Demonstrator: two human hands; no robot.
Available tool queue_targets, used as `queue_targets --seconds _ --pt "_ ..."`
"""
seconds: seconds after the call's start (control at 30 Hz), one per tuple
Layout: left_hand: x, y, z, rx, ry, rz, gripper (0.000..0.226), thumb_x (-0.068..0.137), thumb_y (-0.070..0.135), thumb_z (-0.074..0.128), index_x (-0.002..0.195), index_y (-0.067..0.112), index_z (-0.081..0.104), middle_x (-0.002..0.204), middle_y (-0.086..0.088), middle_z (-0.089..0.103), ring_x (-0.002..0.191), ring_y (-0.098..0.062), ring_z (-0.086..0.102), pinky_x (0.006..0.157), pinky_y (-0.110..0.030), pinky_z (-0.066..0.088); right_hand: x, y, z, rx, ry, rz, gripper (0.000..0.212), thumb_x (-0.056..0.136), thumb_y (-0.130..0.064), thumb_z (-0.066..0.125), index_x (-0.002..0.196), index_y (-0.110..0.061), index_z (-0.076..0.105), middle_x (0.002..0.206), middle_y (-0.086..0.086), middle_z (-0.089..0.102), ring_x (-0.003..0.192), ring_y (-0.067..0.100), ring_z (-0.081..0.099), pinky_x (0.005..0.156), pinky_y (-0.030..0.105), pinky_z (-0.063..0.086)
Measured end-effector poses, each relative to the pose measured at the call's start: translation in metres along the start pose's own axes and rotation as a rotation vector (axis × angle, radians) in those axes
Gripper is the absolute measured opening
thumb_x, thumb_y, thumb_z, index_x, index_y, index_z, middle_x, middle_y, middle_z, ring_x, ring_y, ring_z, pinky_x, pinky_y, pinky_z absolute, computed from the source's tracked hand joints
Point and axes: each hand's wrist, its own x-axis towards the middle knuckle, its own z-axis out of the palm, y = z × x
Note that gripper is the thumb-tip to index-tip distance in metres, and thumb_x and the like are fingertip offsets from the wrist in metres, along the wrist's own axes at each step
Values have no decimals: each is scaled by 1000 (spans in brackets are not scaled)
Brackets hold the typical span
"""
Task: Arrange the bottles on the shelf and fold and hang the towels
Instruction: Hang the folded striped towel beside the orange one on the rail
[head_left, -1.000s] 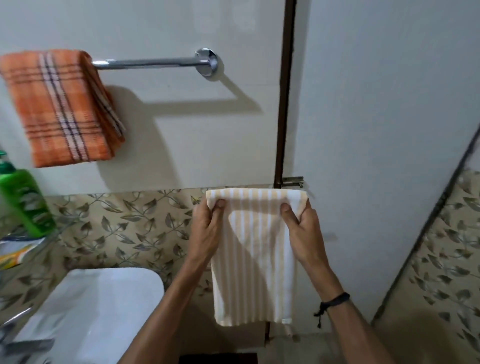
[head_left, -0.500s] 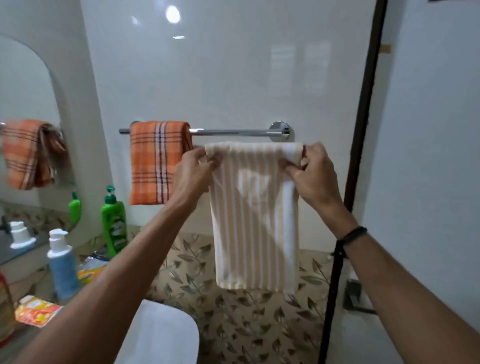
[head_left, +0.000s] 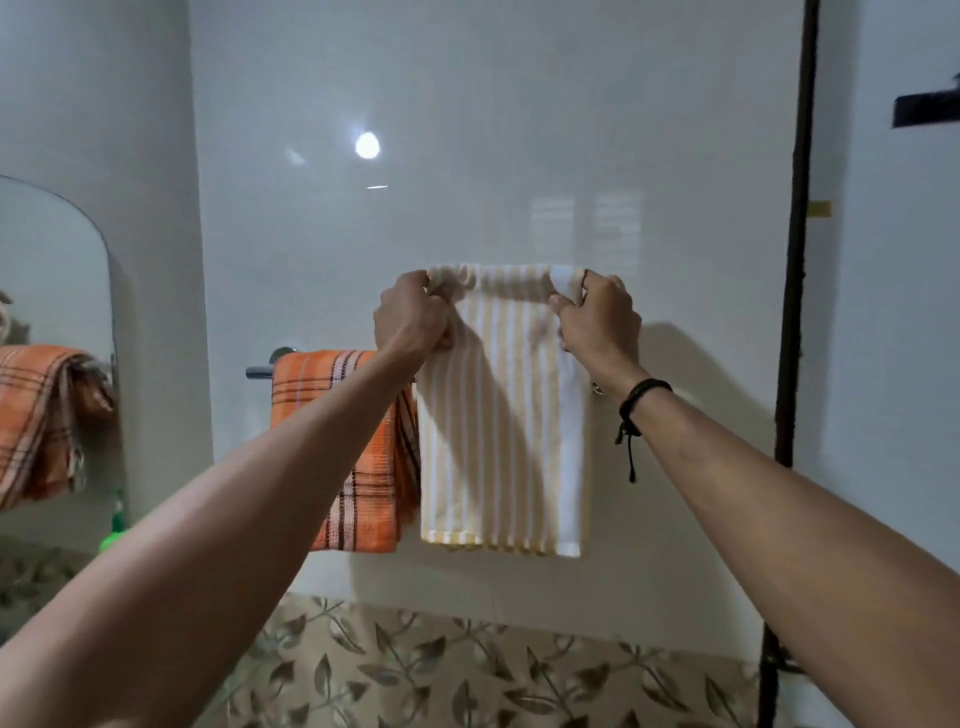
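Observation:
A folded cream towel with yellow stripes (head_left: 498, 415) hangs from my two hands in front of the white wall. My left hand (head_left: 413, 317) grips its top left corner and my right hand (head_left: 597, 319) grips its top right corner, holding the top edge above the chrome towel rail (head_left: 258, 371). Most of the rail is hidden behind the towels and my arms. An orange plaid towel (head_left: 358, 452) hangs on the rail just left of the striped one, partly covered by my left forearm.
A mirror (head_left: 52, 322) at the far left reflects the orange towel. A green bottle (head_left: 115, 530) peeks out below it. A dark vertical door frame (head_left: 795, 260) runs down the right. Leaf-patterned tiles (head_left: 467, 670) line the lower wall.
I have lifted the striped towel from waist height up past the rail, and its top edge now sits above the rail. My view has tilted upward and the shelf bottles have dropped out of sight.

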Motion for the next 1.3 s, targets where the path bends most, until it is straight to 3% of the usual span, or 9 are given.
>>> queue_targets --seconds 0.2,0.37,0.47,0.53,0.63,0.83,0.93,1.1,1.3 --pt "7 -7 5 7 -32 24 49 63 14 43 107 21 61 89 -9 74 81 -34 72 82 -42 60 4 7 16 -124 44 -48 20 96 -20 59 111 -8 52 111 9 54 94 35 59 75 31 34" --pt "-12 -21 12 162 -142 183 50 88 8 58 131 20 36 89 -13 65 85 -34 61 72 -41 48 -9 6 16 -220 32 -172 40 83 -5 57 114 -18 36 111 6 40 70 35 56 64 41 48" --pt "-10 -22 17 327 -221 302 44 94 17 62 131 18 38 86 -13 62 85 -38 60 75 -44 50 -17 5 14 -443 -10 -260 15 92 -29 58 101 -19 52 114 3 38 81 31 57 67 38 50" --pt "-8 -19 18 422 -297 350 32 102 32 53 129 19 41 90 -15 63 85 -37 61 72 -41 45 -22 6 11 -528 -154 -228 44 98 -57 44 83 -19 60 115 -2 46 102 26 51 78 37 45" --pt "-7 -18 21 529 -427 339 39 105 51 35 127 21 47 110 -17 67 94 -36 61 76 -40 42 -23 0 1 -639 -360 -115 71 93 -78 20 60 -22 48 81 -4 55 94 26 56 86 41 40" --pt "-5 -28 18 484 -440 582 41 107 50 31 112 19 58 114 -4 65 110 -28 59 88 -44 48 -8 -3 -4 -704 -706 9 119 55 -99 -9 112 -27 66 97 -2 67 91 22 62 89 43 45" --pt "-7 -28 16 512 -544 497 57 103 64 21 119 31 64 120 -5 69 112 -31 62 88 -41 46 -12 -5 -8 -681 -684 -95 97 65 -100 7 98 -28 62 95 -6 62 87 17 60 89 43 43" --pt "-5 -13 18 678 -680 319 92 87 85 7 140 30 57 145 -10 58 126 -31 56 101 -44 41 -21 -1 -11 -663 -754 -113 108 50 -99 54 139 -38 47 138 -9 59 124 21 57 102 43 46" --pt "-10 -20 17 658 -551 469 74 97 74 14 128 30 65 134 -6 66 124 -28 58 97 -43 44 -9 -9 -4 -648 -819 -60 93 48 -94 63 116 -31 56 112 -11 63 105 17 61 91 40 50"
